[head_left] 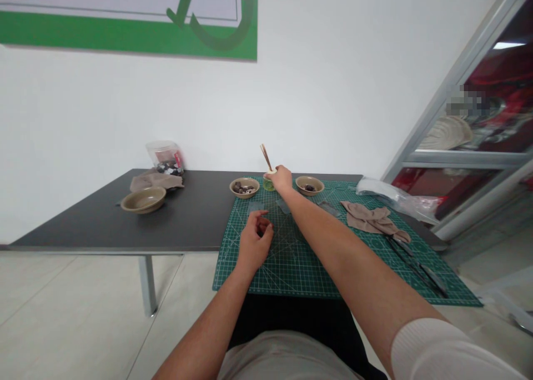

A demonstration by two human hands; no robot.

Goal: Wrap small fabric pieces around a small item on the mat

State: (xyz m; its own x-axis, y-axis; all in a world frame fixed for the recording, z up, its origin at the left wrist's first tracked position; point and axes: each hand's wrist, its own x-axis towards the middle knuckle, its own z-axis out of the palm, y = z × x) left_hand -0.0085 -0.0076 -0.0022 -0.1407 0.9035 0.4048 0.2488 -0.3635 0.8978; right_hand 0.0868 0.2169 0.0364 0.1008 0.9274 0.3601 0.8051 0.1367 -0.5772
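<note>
My right hand (281, 179) reaches to the far side of the green cutting mat (291, 263). Its fingers are closed at the top of a small clear jar (268, 185) with yellow-green in it; thin brown sticks (265, 155) rise there. Nearer to me, my left hand (256, 240) hovers over the mat with curled fingers. Something dark shows between them, too small to name. Beyond it stands a tan bowl (245, 195) of dark and pale stone-like pieces. A second tan bowl (310, 192) with a few dark pieces is right of the jar.
Small greyish translucent pieces (328, 208) lie on the mat. A brown cloth (368, 218) and black-handled tools (416, 269) are at right, by a plastic bag (395, 196). At left, a tan bowl (144, 204), another cloth (154, 180) and a clear tub (165, 155) sit on the dark table (187, 224).
</note>
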